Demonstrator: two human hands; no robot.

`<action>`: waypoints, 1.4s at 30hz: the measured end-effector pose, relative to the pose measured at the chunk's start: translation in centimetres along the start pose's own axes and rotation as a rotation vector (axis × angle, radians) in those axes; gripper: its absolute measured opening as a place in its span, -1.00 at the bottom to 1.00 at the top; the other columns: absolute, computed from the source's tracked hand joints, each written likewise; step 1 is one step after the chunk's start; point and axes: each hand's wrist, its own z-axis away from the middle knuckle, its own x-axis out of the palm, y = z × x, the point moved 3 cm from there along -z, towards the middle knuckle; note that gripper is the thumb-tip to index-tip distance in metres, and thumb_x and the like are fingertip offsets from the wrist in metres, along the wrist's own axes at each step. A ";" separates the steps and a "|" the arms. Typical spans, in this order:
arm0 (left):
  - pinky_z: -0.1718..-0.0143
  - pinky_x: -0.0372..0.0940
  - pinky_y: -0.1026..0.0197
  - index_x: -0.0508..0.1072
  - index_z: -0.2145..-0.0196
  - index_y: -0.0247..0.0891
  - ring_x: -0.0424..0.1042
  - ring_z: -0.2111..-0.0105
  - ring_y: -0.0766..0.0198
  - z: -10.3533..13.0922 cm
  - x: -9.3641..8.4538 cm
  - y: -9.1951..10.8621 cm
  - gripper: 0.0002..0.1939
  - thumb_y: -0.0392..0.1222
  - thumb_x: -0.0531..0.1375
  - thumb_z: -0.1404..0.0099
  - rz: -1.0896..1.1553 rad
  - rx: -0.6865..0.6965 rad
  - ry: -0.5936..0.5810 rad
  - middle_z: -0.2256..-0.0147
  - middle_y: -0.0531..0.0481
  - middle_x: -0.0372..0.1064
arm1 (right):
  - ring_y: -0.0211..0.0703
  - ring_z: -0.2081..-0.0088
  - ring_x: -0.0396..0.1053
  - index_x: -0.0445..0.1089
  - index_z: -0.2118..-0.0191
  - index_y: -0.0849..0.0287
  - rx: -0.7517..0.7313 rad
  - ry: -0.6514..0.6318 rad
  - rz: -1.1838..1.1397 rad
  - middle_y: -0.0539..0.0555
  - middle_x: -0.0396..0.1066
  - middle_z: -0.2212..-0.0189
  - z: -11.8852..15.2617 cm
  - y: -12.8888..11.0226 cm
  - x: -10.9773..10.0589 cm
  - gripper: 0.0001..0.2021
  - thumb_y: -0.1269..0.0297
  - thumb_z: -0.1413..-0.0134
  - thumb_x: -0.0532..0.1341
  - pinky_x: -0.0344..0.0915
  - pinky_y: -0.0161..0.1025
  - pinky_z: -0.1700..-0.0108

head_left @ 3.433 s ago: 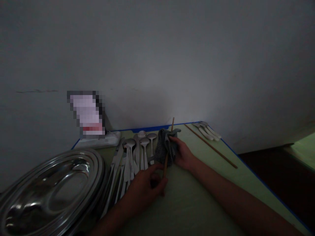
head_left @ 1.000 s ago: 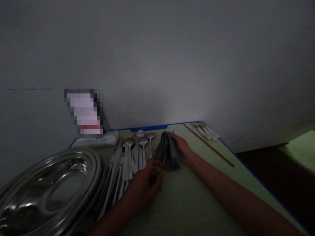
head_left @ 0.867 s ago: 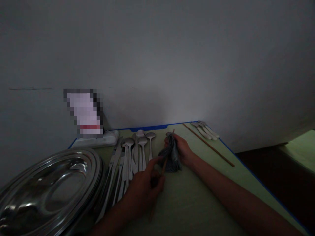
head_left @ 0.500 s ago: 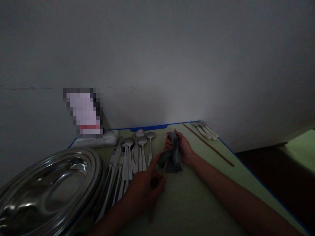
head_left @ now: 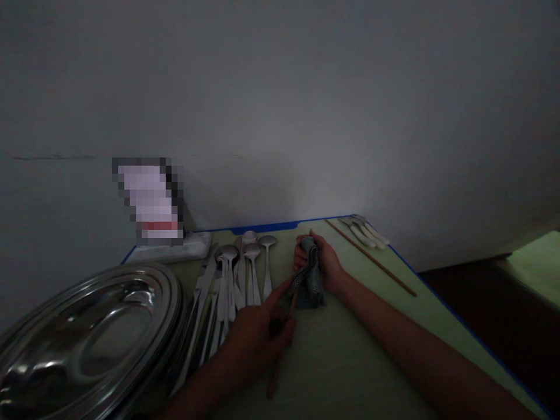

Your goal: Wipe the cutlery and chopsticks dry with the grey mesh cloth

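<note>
My left hand (head_left: 262, 329) grips a thin wooden chopstick (head_left: 273, 376) by its lower half, thumb and fingers closed round it. The chopstick's upper part goes into a dark patterned cloth (head_left: 310, 286), which hides its far end. Closed round that cloth is my right hand (head_left: 326, 259), with the fabric folded over the stick. To the right of my right hand, another chopstick (head_left: 371, 258) lies slantwise on the table. Several spoons (head_left: 268, 241) and knives (head_left: 203, 283) lie in a bunch beyond and left of my left hand.
A stack of oval metal trays (head_left: 153, 274) fills the near left. Forks with white handles (head_left: 367, 236) lie at the far right corner. A blurred phone-like panel (head_left: 146, 198) stands on a white base (head_left: 175, 248) against the wall. The light-green table (head_left: 350, 350) has a blue edge.
The chopstick and my left hand have shifted very slightly, and the cloth's folds look a little different. Both hands keep their hold; everything else stays in place.
</note>
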 end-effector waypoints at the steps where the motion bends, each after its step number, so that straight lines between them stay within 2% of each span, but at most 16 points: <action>1: 0.50 0.17 0.30 -0.04 -0.21 -0.18 0.39 0.52 0.30 0.0 0.0 0.0 -0.40 -0.19 0.02 -0.23 -0.001 0.004 0.000 0.48 0.12 0.46 | -0.33 0.71 0.08 0.28 0.50 0.18 -0.001 -0.006 0.002 -0.07 0.13 0.76 0.0 0.0 0.0 -0.60 0.13 -0.16 -0.16 0.15 -0.34 0.59; 22: 0.51 0.19 0.31 -0.05 -0.21 -0.20 0.37 0.54 0.31 0.0 0.0 0.0 -0.40 -0.20 0.02 -0.23 0.009 0.001 -0.010 0.50 0.12 0.44 | -0.33 0.70 0.09 0.25 0.48 0.15 -0.016 -0.027 0.048 -0.11 0.11 0.76 0.2 0.1 0.1 -0.72 0.11 -0.11 -0.01 0.19 -0.33 0.55; 29: 0.51 0.16 0.32 -0.05 -0.21 -0.19 0.36 0.56 0.33 0.1 0.0 0.0 -0.40 -0.21 0.02 -0.23 0.013 0.014 -0.013 0.52 0.15 0.43 | -0.33 0.71 0.09 0.26 0.48 0.15 -0.007 -0.037 0.044 -0.09 0.12 0.76 0.1 0.0 0.1 -0.67 0.14 -0.14 -0.11 0.19 -0.33 0.56; 42: 0.53 0.15 0.32 -0.04 -0.21 -0.22 0.33 0.58 0.35 0.1 0.1 -0.1 -0.40 -0.21 0.01 -0.23 -0.005 0.034 -0.010 0.52 0.13 0.43 | -0.32 0.70 0.08 0.26 0.48 0.14 -0.011 -0.030 0.043 -0.09 0.12 0.75 0.3 -0.2 0.3 -0.71 0.19 -0.10 -0.10 0.20 -0.31 0.55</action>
